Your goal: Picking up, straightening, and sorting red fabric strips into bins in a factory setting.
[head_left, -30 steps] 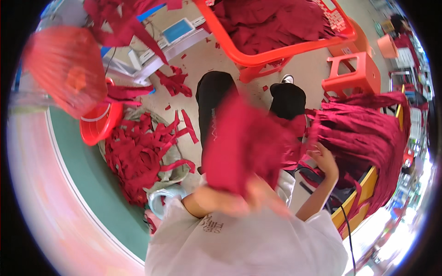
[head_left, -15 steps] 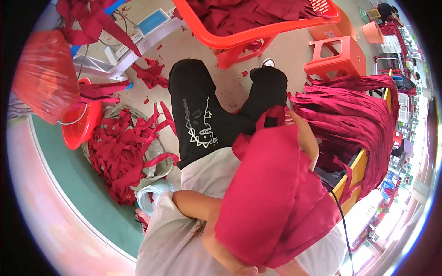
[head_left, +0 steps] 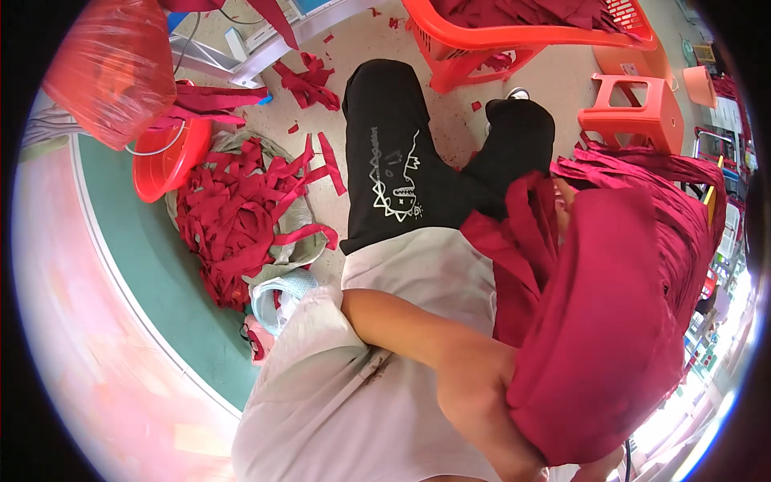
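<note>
We see a soft, matte crimson cloth piece (head_left: 602,337) draped in a rounded fold, long axis running from lower left up to upper right, lying against a stack of like red fabric (head_left: 666,201) at our right. Our left forearm reaches across to it; the left hand (head_left: 514,450) is buried under the cloth, so its grip cannot be told. Red strip offcuts (head_left: 237,217) heap on the floor by a red basin (head_left: 165,165).

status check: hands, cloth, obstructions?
Left hand under the red cloth piece, gripping its edge. Right hand hidden behind it. Red garment stack beside; fabric strips on floor.
</note>
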A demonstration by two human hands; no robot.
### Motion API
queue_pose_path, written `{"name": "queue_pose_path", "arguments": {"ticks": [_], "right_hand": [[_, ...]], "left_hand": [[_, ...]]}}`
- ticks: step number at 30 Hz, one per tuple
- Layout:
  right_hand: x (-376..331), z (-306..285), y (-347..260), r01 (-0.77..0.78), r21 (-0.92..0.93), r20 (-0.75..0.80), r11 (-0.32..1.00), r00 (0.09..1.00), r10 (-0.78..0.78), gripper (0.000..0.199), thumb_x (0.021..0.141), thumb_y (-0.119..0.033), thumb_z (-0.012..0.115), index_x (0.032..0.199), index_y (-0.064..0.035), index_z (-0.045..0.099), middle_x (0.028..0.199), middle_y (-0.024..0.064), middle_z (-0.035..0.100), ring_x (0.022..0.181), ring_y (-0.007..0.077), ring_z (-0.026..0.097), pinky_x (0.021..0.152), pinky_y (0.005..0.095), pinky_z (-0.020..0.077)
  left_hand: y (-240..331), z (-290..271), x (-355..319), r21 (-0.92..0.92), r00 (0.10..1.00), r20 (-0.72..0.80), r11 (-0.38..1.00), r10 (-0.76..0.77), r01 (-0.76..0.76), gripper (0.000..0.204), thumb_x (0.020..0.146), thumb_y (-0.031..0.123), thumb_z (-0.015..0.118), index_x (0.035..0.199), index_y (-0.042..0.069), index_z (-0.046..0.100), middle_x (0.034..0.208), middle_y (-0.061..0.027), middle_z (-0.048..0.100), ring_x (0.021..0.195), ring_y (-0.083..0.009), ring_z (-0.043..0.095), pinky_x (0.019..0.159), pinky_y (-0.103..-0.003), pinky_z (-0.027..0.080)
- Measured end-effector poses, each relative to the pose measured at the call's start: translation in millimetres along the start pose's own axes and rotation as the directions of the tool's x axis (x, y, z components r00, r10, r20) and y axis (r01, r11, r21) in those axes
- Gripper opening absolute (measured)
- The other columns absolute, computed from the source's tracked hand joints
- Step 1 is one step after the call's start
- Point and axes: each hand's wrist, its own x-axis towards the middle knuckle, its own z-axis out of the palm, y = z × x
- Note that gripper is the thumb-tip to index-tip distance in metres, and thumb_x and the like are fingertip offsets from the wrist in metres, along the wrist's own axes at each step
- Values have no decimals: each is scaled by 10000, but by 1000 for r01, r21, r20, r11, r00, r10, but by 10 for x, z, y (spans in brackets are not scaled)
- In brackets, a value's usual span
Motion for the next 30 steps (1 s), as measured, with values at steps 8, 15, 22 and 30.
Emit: {"name": "queue_pose_path", "arguments": {"ticks": [8, 15, 22, 30], "right_hand": [[512, -517, -737, 185, 79, -191, 980, 967, -167, 317, 948, -114, 538, 1244, -2, 558, 981, 11, 594, 858, 100, 552, 775, 232, 449], [1151, -660, -1690, 384, -137, -179, 913, 897, -404, 289, 926, -262, 571, 1037, 0, 623, 819, 69, 653, 803, 145, 607, 757, 286, 465], [2080, -150, -2261, 668, -344, 36, 660, 712, -701, 294, 844, -201, 631, 1049, 10, 638, 1014, 201, 648, 974, 364, 608, 865, 407, 486], [2996, 223, -1918, 373, -763, -117, 528, 724, -680, 345, 857, -304, 639, 1051, -20, 619, 936, 155, 679, 915, 327, 652, 831, 409, 499]], "left_hand": [[309, -382, 1008, -150, 319, 689, 559, 651, -816, 829, 809, 715, 473, 832, -106, 583, 623, -79, 536, 522, -188, 565, 566, -313, 523], [304, -277, 712, 9, 728, 683, 996, 56, -85, 948, 825, 766, 463, 727, -174, 535, 505, -68, 455, 457, -186, 552, 654, -346, 573], [641, -256, 928, -241, 45, 780, 365, 625, -899, 781, 912, 624, 467, 792, -143, 552, 599, -104, 524, 496, -186, 559, 666, -374, 577], [64, -504, -162, 19, 672, 428, 738, 603, -675, 547, 872, 450, 539, 1005, -80, 558, 797, -100, 572, 668, -197, 580, 749, -374, 520]]}}
